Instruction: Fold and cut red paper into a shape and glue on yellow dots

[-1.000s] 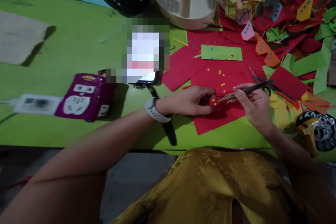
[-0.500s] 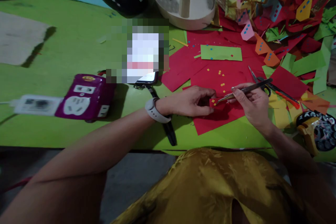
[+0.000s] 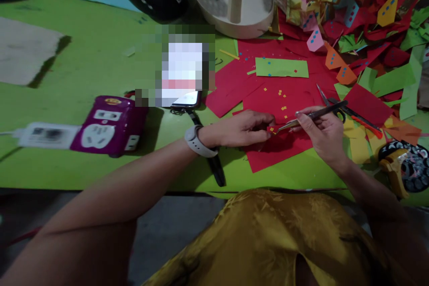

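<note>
My left hand (image 3: 250,128), with a pale band on its wrist, is closed on a small red paper piece (image 3: 270,130) that bears tiny yellow squares. In my right hand (image 3: 320,132) is a pair of tweezers (image 3: 311,114), held between thumb and fingers. The tweezers' tips point left and meet the edge of the red piece beside the yellow squares. Beneath both hands lies a larger red paper sheet (image 3: 261,159). Several loose yellow squares (image 3: 280,93) are scattered on it, above the hands. Farther up the sheet is a green paper strip (image 3: 281,67) with small blue and red bits.
Scissors (image 3: 357,118) lie just right of my right hand. A heap of cut coloured paper (image 3: 365,31) fills the upper right. Left of my hands are a phone (image 3: 189,99), a purple power socket (image 3: 107,125) and a strap (image 3: 217,172). A round white base (image 3: 248,22) stands behind.
My left thumb has moved up slightly, closer to the yellow squares on the small red piece. The tweezers stay at its edge with almost no movement.
</note>
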`<action>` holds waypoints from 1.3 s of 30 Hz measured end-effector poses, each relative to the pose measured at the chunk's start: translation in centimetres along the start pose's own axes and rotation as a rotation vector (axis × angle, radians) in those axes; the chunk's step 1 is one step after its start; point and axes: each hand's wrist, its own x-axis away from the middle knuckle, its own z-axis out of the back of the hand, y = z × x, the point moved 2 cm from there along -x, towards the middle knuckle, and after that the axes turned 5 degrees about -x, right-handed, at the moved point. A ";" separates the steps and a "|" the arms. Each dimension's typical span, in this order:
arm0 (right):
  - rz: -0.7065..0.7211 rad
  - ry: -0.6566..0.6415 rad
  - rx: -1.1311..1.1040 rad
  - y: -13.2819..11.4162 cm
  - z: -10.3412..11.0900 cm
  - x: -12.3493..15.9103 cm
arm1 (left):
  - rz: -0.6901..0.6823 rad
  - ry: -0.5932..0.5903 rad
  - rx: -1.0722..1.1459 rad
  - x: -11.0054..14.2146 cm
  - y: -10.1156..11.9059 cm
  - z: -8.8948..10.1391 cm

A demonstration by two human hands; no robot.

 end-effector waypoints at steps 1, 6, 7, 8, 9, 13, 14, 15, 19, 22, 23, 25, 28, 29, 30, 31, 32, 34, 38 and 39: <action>-0.001 0.014 0.005 0.0 0.1 0.0 | 0.003 -0.004 0.005 0.0 0.0 0.0; -0.017 0.033 0.022 0.0 0.3 0.0 | -0.004 0.002 0.002 0.0 -0.1 -0.1; -0.019 0.025 0.023 0.1 0.2 0.0 | 0.001 0.002 -0.001 0.0 -0.1 -0.1; -0.017 0.015 0.020 0.2 0.2 0.0 | 0.007 -0.001 0.000 0.0 -0.1 -0.1; -0.012 0.006 0.015 0.3 0.2 0.0 | 0.012 -0.005 0.004 0.0 -0.1 -0.1; 0.006 -0.002 0.001 0.4 0.0 0.1 | 0.024 -0.015 0.017 0.0 -0.1 -0.1; 0.005 0.003 0.007 0.4 0.0 0.1 | 0.024 -0.013 0.017 0.0 -0.2 -0.1; 0.002 0.008 0.015 0.4 0.0 0.1 | 0.022 -0.011 0.018 0.0 -0.2 -0.1; -0.005 0.013 0.020 0.3 0.0 0.1 | 0.014 -0.004 0.011 0.0 -0.3 -0.1; -0.001 0.017 0.003 0.2 0.1 0.2 | 0.026 -0.010 0.012 0.0 -0.3 -0.1; 0.004 0.019 -0.003 0.2 0.1 0.2 | 0.028 -0.011 0.016 0.0 -0.2 -0.1; 0.008 0.021 -0.005 0.2 0.2 0.2 | 0.028 -0.006 0.018 0.0 -0.2 -0.1; 0.001 0.013 0.013 0.2 0.2 0.1 | 0.033 -0.001 0.029 0.0 -0.2 -0.1; 0.000 0.010 0.014 0.3 0.2 0.1 | 0.036 -0.001 0.038 0.0 -0.2 -0.1; 0.000 0.010 0.013 0.3 0.3 0.1 | 0.039 -0.006 0.051 0.0 -0.2 -0.1; 0.004 0.012 0.010 0.3 0.3 0.1 | 0.040 -0.010 0.065 0.0 -0.2 -0.2; 0.007 0.014 0.008 0.3 0.3 0.1 | 0.040 -0.012 0.076 0.0 -0.3 -0.2; 0.011 0.018 0.011 0.3 0.3 0.1 | 0.037 -0.012 0.091 0.0 -0.2 -0.2; 0.012 0.020 0.016 0.3 0.3 0.1 | 0.043 -0.003 0.088 0.0 -0.2 -0.2; 0.014 0.022 0.013 0.3 0.3 0.1 | 0.045 -0.001 0.092 0.0 -0.2 -0.1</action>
